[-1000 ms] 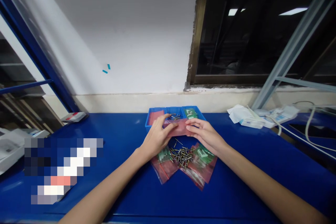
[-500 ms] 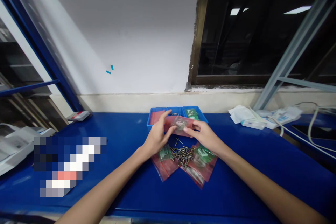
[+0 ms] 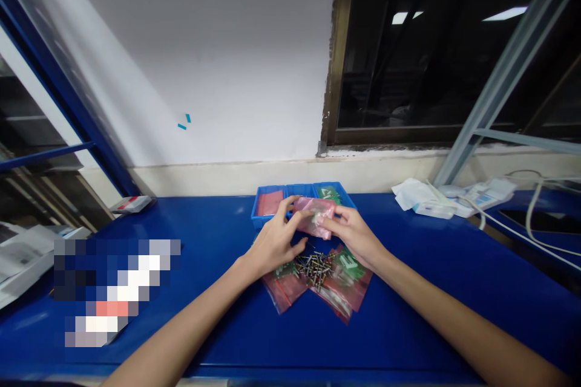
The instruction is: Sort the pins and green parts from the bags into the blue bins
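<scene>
A small pink plastic bag [image 3: 308,225] with something pale inside is held up between my hands, in front of the blue bins. My right hand [image 3: 356,234] pinches its right end between thumb and fingers. My left hand [image 3: 276,242] has its fingers at the bag's left end, one lying across it, while the thumb stands apart below. Under the hands lies a pile of small metal screw-like pieces [image 3: 316,269]. Pink bags [image 3: 287,291] with green and white contents lie to the left of the pile, and others [image 3: 354,284] to the right.
Behind my hands stand blue bins [image 3: 259,210], one with flat pink bags [image 3: 270,202], another with green pieces [image 3: 327,195]. White packets [image 3: 424,198] and white cables [image 3: 503,227] lie at the right. A white box [image 3: 27,254] sits at the left, near a blurred-out patch.
My left thumb has come off the bag and dropped below it. The bag has tilted and looks more folded, its right end lower. The view has shifted slightly.
</scene>
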### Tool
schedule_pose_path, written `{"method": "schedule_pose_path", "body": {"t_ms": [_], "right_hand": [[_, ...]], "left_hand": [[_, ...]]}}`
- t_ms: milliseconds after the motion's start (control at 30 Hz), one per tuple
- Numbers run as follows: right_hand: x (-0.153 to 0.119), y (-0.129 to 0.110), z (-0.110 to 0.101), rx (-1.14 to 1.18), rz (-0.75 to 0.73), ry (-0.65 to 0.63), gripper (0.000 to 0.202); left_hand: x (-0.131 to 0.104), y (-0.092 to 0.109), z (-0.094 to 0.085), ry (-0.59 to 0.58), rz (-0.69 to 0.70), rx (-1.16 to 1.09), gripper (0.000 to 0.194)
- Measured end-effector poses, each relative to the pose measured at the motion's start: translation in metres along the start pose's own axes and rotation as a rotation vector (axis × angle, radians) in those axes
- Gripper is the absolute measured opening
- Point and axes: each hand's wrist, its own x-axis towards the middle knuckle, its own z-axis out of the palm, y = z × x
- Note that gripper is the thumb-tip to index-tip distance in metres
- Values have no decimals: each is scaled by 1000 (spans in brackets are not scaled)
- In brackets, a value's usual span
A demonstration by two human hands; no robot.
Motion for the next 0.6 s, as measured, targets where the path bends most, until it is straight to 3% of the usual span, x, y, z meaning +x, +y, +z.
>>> {"method": "schedule_pose_path", "body": {"t_ms": [100, 200, 367, 500, 600], "right_hand": [[-1, -4, 2, -53, -80, -69, 26], [-2, -6, 2, -151, -113, -103, 30], [0, 1, 1, -173, -82, -23, 24], [1, 6, 0, -23, -80, 55, 22], [2, 4, 0, 143, -31, 66, 30]], "left_hand": [[-2, -4, 3, -5, 2, -60, 51], [-3, -8, 8, 39, -96, -200, 48], [-2, -4, 13, 65, -241, -524, 61], [-1, -4, 8, 49, -182, -382, 55], [-2, -9, 6, 17, -60, -272, 68]]}}
